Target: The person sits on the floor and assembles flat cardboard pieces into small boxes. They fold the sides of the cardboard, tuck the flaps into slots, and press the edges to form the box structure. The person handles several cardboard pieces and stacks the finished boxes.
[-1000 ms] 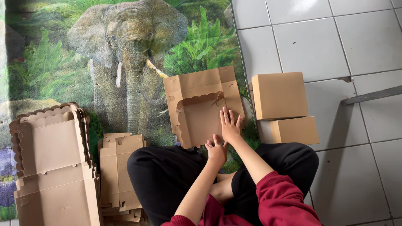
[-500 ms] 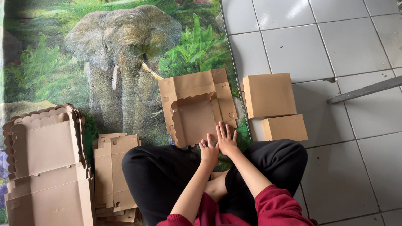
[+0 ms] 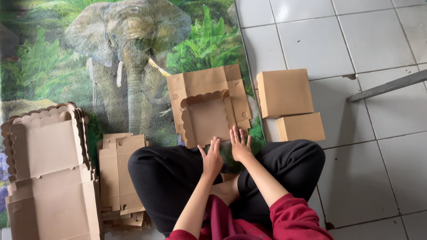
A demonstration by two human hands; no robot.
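Both hands, left hand (image 3: 212, 161) and right hand (image 3: 240, 144), rest flat and empty with fingers spread at the near edge of the half-folded scalloped cardboard box (image 3: 209, 106) on the elephant mat (image 3: 111, 53), apparently mid-fold, its near flap probably needing raising.

brown cardboard tray (image 3: 208, 111) | green elephant-print mat (image 3: 111, 58) | white floor tiles (image 3: 356, 40) | red sleeve (image 3: 293, 218)

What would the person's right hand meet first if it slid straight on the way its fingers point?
Probably the half-folded scalloped cardboard box: the right hand points up-frame at its near edge. Whether the fingertips already touch it is unclear.
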